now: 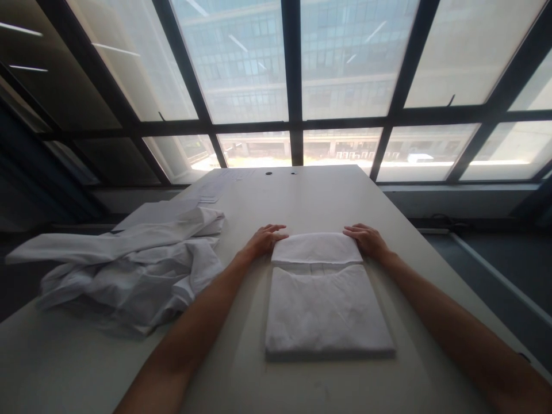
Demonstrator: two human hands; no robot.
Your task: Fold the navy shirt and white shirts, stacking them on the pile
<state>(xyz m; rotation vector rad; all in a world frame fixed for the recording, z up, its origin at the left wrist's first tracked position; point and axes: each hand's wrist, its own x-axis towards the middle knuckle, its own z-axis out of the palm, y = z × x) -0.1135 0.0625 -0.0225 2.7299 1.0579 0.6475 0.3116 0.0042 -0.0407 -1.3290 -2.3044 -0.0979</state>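
"Where is the folded white garment [328, 310] lying?"

"It's lying flat on the white table [297, 201], to the right of a crumpled heap of white fabric [129, 282]."

"And what is touching it?"

"The left hand [264, 240] is resting at its far left corner and the right hand [367, 239] at its far right one, the two sitting well apart (whether either is pinching the cloth, I can't tell)."

"Anything lying beyond the heap?"

"Some papers [213, 190] are lying there, toward the windows [345, 63]."

Folded garment [328, 310]: inner layers hidden
Papers [210, 188], 10 o'clock: details too small
Surface [310, 201]: cut off at 6 o'clock
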